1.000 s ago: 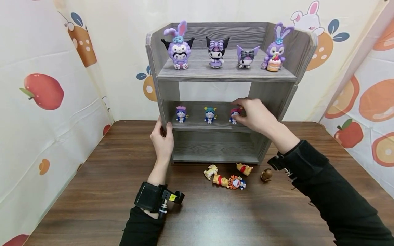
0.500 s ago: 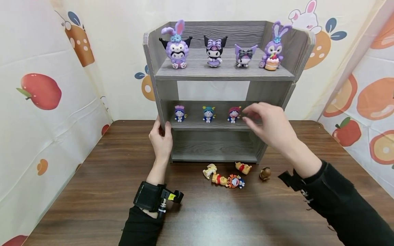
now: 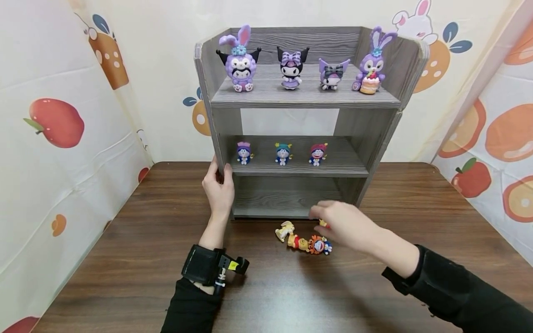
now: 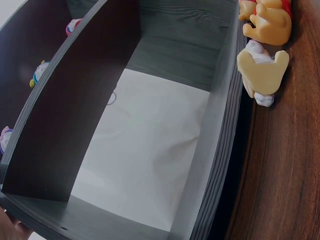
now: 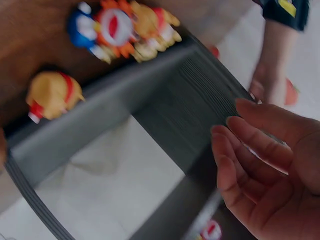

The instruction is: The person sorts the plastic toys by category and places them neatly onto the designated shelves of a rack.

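My left hand (image 3: 218, 192) grips the lower left side panel of a grey wooden display shelf (image 3: 300, 175), thumb in front and fingers behind. My right hand (image 3: 347, 226), its fingers loosely bent and holding nothing, is over the table in front of the shelf. Under its fingertips a yellow bear figurine with a red shirt (image 5: 55, 95) lies mostly hidden in the head view. Beside it lie a cream rabbit figurine (image 3: 285, 231), another yellow bear figurine (image 3: 298, 243) and a figurine with an orange mane and blue body (image 3: 319, 245).
Three small blue figurines with purple (image 3: 244, 153), teal (image 3: 283, 154) and red (image 3: 318, 154) hats stand on the middle shelf. Several purple figurines, among them a rabbit with a cake (image 3: 370, 69), line the top shelf. Brown wooden table (image 3: 145, 259) surrounds the shelf's base.
My right hand has let go of the red-hatted figurine on the middle shelf, drawn back, and come down to the figurines on the table. My left hand keeps its grip.
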A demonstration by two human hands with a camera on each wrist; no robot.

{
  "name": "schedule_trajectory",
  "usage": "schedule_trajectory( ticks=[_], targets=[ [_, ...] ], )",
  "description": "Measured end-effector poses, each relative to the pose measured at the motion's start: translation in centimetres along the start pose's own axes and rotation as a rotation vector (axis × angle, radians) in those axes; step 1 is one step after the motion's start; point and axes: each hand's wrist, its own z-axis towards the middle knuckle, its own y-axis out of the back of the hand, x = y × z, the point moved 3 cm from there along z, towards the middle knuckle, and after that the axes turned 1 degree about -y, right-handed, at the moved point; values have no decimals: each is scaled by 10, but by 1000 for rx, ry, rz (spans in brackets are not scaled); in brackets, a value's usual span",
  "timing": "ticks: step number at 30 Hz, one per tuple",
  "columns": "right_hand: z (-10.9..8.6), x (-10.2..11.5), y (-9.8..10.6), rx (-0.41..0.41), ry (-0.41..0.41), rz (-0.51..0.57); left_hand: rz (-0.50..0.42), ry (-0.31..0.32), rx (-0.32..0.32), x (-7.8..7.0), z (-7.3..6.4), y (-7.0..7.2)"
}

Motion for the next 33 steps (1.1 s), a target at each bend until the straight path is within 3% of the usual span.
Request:
schedule_trajectory(
  ticks=[10,20,26,29,33],
  targets=[
    [-1,1,-39,264,49,-72,1,3,-6,1,0,0],
    [8,-4,-61,340,42,-124,-6,3,-1,-1,0,-1],
    [14,-8,-68,490,-51,-113,-1,3,-1,0,0,-1],
    [16,-8,-71,575,-109,-109,-4,4,-5,9,1,-1],
    [18,-6,-74,607,-128,-130,-8,4,-10,25,0,-2]
  ],
)
